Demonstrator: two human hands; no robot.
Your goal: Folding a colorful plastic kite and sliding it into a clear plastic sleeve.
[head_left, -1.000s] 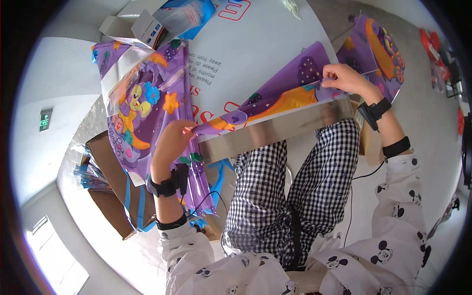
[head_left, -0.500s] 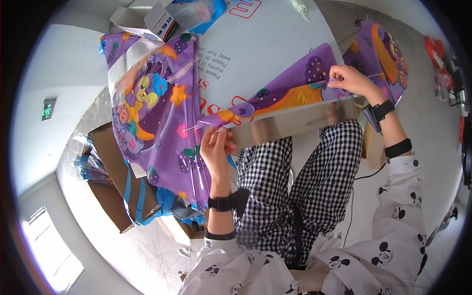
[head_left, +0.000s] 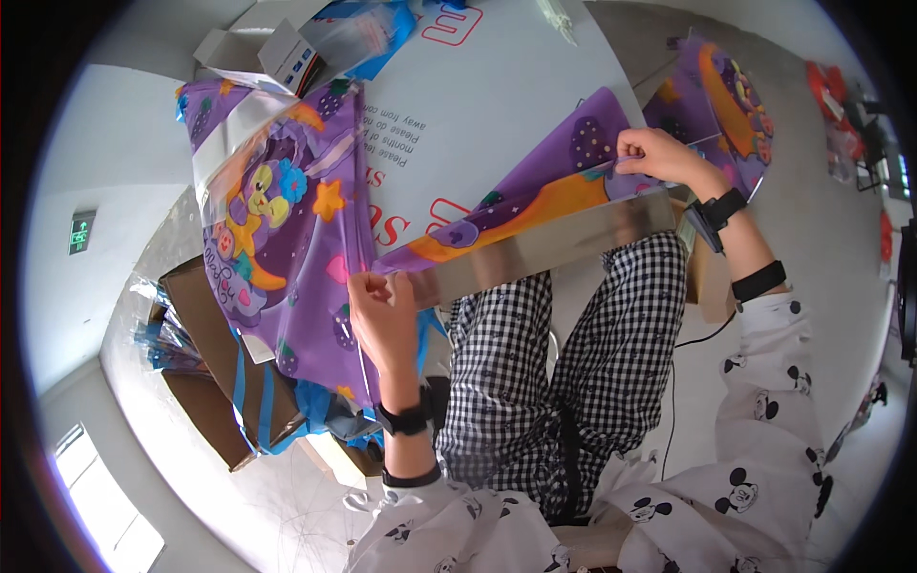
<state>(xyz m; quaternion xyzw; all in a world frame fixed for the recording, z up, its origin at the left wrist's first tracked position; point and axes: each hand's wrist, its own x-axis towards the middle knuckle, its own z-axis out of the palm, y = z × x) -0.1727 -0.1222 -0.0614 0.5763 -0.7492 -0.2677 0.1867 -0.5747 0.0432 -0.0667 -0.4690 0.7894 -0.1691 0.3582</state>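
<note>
A purple plastic sheet (head_left: 516,222), printed with orange and dotted shapes, stretches in a slanting folded strip between my hands over the near edge of the table. My left hand (head_left: 384,310) is closed, its fingers pinched at the left end of this strip. At the strip's upper right, my right hand (head_left: 661,158) is also closed, thumb and fingers gripping the sheet's edge. More purple film (head_left: 296,201) with a cartoon figure, stars and moons hangs over the table's left side, against my left hand. Another printed part (head_left: 731,105) hangs beyond my right wrist.
The white table (head_left: 516,105) has red and black printing. An opened white carton (head_left: 263,57) and blue-edged clear plastic (head_left: 373,38) lie at its far left. Brown cardboard boxes (head_left: 205,353) stand on the floor at left. A black cable (head_left: 672,411) runs down by my right leg.
My left hand has moved left and slightly down along the strip's end, its fingers now more tightly curled. My right hand keeps its grip. The whole view has shifted slightly.
</note>
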